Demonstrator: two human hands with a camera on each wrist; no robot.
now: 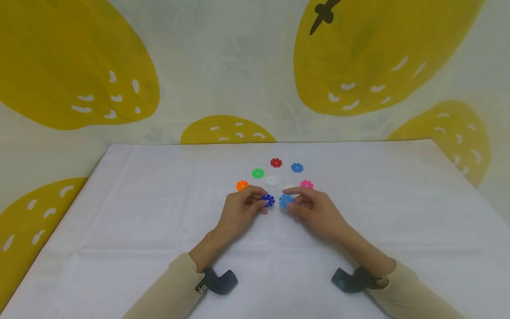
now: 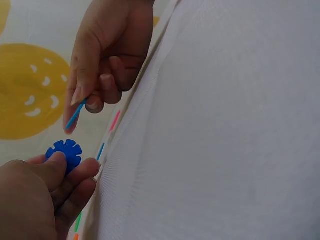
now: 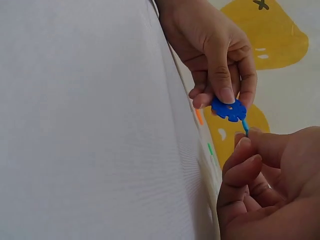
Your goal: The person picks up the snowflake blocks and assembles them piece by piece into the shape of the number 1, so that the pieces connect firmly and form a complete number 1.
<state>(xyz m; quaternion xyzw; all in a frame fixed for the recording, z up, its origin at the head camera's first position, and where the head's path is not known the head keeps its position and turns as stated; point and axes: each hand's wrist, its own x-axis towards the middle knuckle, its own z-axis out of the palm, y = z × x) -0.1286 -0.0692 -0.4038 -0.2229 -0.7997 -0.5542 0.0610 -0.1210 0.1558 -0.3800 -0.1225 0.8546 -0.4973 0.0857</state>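
Between thumb and fingers, my left hand [image 1: 238, 212] pinches a dark blue notched disc [image 1: 268, 200], its slotted rim facing right. Opposite it, my right hand [image 1: 318, 212] pinches a light blue notched disc [image 1: 285, 201] by its near side, the index finger stretched out above. In the head view a narrow gap parts the two discs, both held over the white table. The left wrist view shows the dark blue disc [image 2: 65, 154] face-on under the thumb and the light blue disc [image 2: 76, 116] edge-on. Fingers partly cover both discs.
Beyond the hands, more notched discs lie on the white tabletop [image 1: 159, 221]: orange [image 1: 241, 185], green [image 1: 258, 173], red [image 1: 276, 162], white [image 1: 271, 180], blue [image 1: 297, 167] and pink [image 1: 307, 184]. A cloth with yellow fruit shapes [image 1: 366, 57] hangs behind the table's back edge.
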